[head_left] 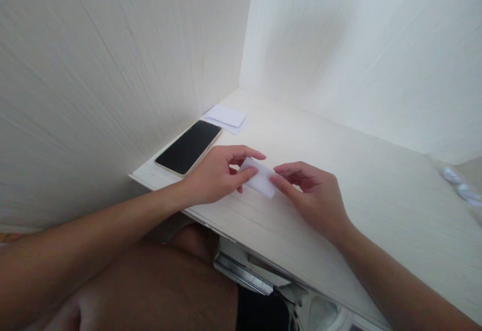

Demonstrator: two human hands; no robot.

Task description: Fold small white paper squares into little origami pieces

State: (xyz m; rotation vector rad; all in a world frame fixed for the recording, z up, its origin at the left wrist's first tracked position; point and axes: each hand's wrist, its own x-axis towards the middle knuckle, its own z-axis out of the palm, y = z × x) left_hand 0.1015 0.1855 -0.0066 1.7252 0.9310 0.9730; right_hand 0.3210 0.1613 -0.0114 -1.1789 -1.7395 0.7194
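Note:
Between my two hands is a small white piece of paper (259,180), held just over the table. My left hand (222,173) pinches its left end, with the thumb on top and the fingers behind. At the right end, the thumb and fingertips of my right hand (312,190) close on the paper's edge. Whether the paper is one sheet or folded layers I cannot tell. Beyond my left hand lies a phone (189,146) with a dark screen and a pale case.
White paper pieces (227,117) lie stacked behind the phone, near the left wall (150,60). The white table (357,195) meets a back wall (339,70). Blurred shiny objects (461,185) lie at the far right. My legs and an open drawer-like space (244,273) are below the front edge.

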